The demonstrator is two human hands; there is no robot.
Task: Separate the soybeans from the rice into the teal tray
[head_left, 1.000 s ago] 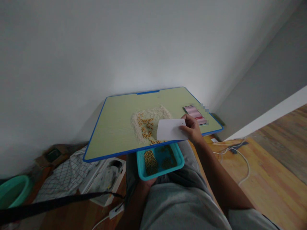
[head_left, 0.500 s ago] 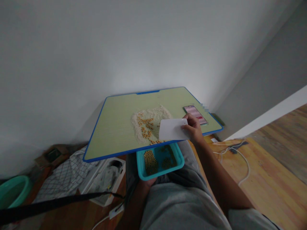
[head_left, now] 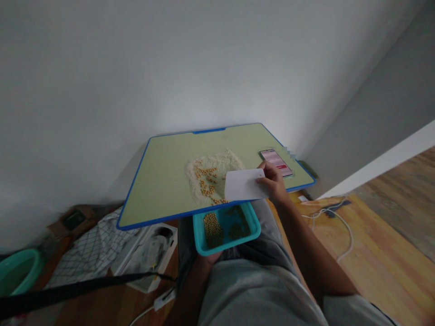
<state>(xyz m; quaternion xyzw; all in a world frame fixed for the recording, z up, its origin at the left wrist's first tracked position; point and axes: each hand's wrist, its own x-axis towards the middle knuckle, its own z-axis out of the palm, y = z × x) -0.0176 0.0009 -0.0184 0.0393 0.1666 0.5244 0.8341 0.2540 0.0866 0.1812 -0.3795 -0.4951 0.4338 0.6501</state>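
Note:
My right hand (head_left: 273,182) pinches a white card (head_left: 242,184) between thumb and fingers, above the near edge of the table. To the card's left, yellow beans (head_left: 208,187) lie scattered, ringed by a band of rice-like pale grains (head_left: 192,179). Below the table edge, a turquoise tray (head_left: 224,249) rests over my lap. Yellow beans (head_left: 213,228) fill its left side, and small dark green beans (head_left: 239,231) lie on its right. My left hand (head_left: 210,259) supports the tray from beneath at its near side; most of the fingers are hidden.
The green table (head_left: 163,181) has a blue rim and stands by a wall. A phone (head_left: 276,162) lies at its right. On the floor are a white box (head_left: 152,258), a checked cloth (head_left: 88,253), a green basin (head_left: 29,271) and white cables (head_left: 350,235).
Almost nothing differs. The whole view has shifted very slightly, while both hands, the card and the tray keep their places.

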